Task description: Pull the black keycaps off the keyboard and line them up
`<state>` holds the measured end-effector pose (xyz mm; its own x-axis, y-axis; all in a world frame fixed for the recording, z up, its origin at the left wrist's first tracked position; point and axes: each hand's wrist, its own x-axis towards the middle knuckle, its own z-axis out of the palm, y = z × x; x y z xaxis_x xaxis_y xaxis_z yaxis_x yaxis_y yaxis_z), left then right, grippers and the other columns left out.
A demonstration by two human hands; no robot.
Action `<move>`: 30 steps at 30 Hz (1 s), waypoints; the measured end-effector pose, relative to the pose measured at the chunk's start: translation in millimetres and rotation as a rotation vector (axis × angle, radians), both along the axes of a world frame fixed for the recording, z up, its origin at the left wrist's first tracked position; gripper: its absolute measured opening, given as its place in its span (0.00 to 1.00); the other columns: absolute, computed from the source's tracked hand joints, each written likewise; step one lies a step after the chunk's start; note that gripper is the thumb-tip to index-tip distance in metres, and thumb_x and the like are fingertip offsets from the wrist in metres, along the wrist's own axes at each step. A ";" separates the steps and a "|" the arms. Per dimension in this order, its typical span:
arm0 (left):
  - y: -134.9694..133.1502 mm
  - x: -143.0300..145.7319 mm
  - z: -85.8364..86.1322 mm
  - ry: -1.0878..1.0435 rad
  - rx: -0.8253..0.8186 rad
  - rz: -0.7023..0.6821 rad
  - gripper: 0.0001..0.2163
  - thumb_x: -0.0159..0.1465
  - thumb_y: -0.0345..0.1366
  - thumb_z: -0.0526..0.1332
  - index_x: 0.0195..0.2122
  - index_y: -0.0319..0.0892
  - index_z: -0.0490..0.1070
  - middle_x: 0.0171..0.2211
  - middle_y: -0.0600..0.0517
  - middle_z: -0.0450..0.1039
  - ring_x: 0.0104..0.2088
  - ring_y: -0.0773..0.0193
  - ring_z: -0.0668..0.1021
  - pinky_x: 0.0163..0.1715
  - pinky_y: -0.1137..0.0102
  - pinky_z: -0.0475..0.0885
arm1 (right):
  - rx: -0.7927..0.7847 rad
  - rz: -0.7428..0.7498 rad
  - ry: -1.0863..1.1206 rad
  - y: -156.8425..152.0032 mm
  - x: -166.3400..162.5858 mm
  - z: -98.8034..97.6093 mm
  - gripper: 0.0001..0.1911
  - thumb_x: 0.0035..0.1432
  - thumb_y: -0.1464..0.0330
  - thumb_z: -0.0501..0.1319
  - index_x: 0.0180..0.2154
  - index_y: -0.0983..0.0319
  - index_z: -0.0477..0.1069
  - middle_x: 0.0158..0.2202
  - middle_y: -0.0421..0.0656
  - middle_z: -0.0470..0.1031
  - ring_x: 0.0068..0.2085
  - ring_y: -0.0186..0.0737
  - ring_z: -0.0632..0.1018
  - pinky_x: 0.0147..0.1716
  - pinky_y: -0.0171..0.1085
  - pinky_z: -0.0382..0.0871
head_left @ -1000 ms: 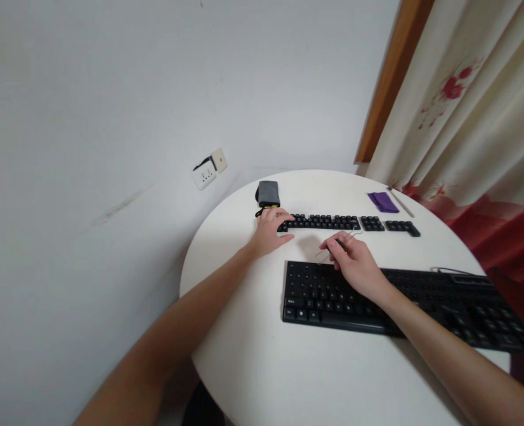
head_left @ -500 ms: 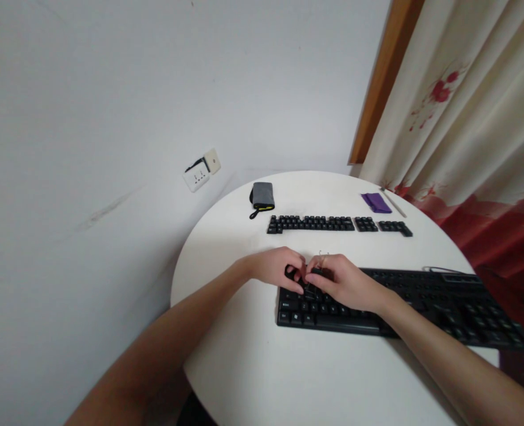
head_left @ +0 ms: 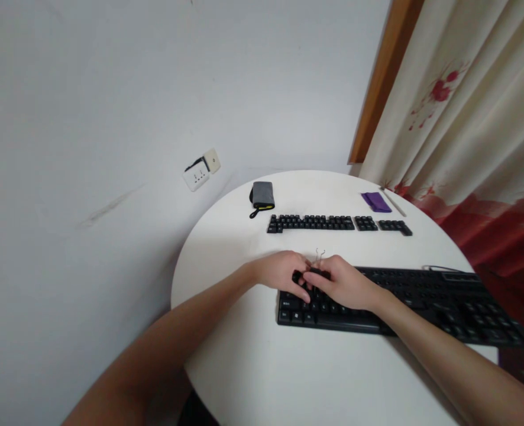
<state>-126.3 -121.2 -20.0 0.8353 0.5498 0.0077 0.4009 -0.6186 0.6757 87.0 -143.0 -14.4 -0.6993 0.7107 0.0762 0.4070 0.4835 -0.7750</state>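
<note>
A black keyboard point(head_left: 359, 322) lies along the front right of the round white table. Over its left end my two hands meet, fingertips touching. My right hand point(head_left: 339, 283) is closed round a wire keycap puller point(head_left: 319, 255); two thin hooked wire ends stick up past the fingers, and a dark part shows at the thumb. My left hand point(head_left: 284, 273) has thumb and fingers curled against the right fingertips. Something small and dark shows between its fingers, too hidden to name. Several keys under the hands are covered.
Behind the keyboard stands a row of loose black keycaps point(head_left: 317, 222) in groups. A grey folded cloth pouch point(head_left: 262, 194) lies at the back left. At the back right are a purple cloth point(head_left: 376, 202) and a thin stick point(head_left: 394, 203). Wall and curtain border the table.
My left hand has slid slightly right, its fingers closer in against the right hand. The puller's wire ends have shifted a little left and show more above the fingers.
</note>
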 end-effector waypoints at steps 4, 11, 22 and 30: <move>-1.5 0.5 -0.1 -0.025 -0.079 0.035 0.13 0.54 0.44 0.74 0.33 0.41 0.80 0.28 0.54 0.74 0.29 0.68 0.75 0.32 0.74 0.68 | -0.062 -0.081 0.074 -0.1 -6.3 -5.5 0.19 0.69 0.60 0.54 0.32 0.62 0.78 0.25 0.41 0.78 0.25 0.36 0.74 0.28 0.34 0.64; -2.6 -1.1 3.0 -0.019 -0.066 0.067 0.10 0.57 0.40 0.71 0.36 0.40 0.79 0.30 0.54 0.74 0.30 0.68 0.75 0.32 0.74 0.69 | 0.001 -0.195 0.153 1.7 -8.7 -11.1 0.23 0.70 0.58 0.53 0.27 0.62 0.74 0.23 0.40 0.75 0.25 0.37 0.74 0.30 0.34 0.64; -2.1 10.2 -7.7 -0.310 0.277 0.377 0.14 0.62 0.37 0.67 0.48 0.42 0.72 0.42 0.48 0.77 0.42 0.62 0.77 0.45 0.67 0.72 | 0.110 -0.552 0.244 12.5 -1.8 -12.5 0.19 0.69 0.54 0.53 0.33 0.60 0.70 0.28 0.44 0.77 0.30 0.42 0.77 0.33 0.37 0.68; -2.4 13.5 -6.6 -0.105 0.658 0.266 0.10 0.71 0.38 0.57 0.48 0.44 0.75 0.47 0.47 0.78 0.50 0.57 0.74 0.53 0.60 0.68 | -0.023 -0.554 0.350 18.5 0.1 -15.5 0.19 0.68 0.54 0.53 0.35 0.61 0.71 0.28 0.44 0.79 0.29 0.43 0.80 0.30 0.37 0.71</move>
